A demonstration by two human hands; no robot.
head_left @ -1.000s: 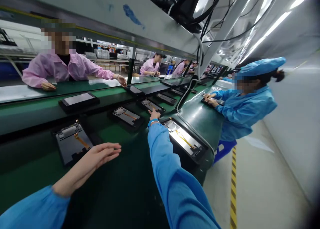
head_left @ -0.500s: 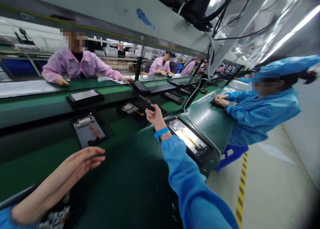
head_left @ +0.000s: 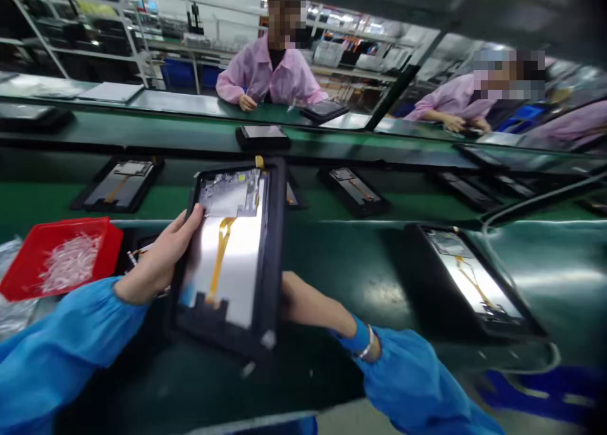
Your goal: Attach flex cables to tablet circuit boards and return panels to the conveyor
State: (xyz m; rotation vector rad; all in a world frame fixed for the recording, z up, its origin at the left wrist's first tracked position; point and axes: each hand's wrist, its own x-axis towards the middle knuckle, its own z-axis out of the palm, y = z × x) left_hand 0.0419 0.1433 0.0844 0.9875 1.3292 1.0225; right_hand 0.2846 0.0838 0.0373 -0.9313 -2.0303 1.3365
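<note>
Yep, L hand, R hand on tablet frame.

Right hand partly hidden behind the tablet frame, lower corner blurred

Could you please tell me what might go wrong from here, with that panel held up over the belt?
The black-framed tablet panel is held above the green conveyor belt between the left hand and right hand, so it could slip and strike the belt. The exposed orange ribbon cable might also crease or snag.
</note>
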